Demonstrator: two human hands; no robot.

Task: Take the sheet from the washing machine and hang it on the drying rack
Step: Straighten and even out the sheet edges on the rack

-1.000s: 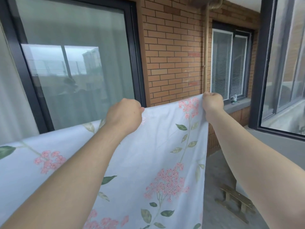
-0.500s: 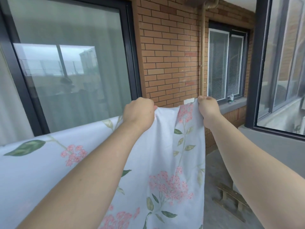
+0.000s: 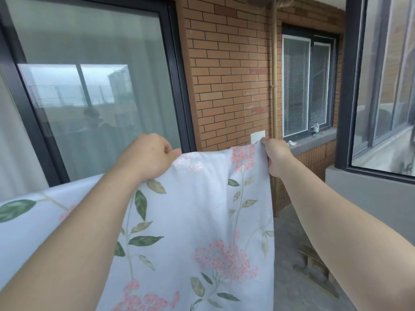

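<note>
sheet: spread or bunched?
Spread. The sheet hangs mostly flat, its top edge gripped at two separate spots by left hand and right hand.

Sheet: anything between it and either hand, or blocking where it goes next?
Nothing between: left hand and right hand both pinch the top edge of the sheet. No drying rack is in view, so the path to it cannot be judged.
</note>
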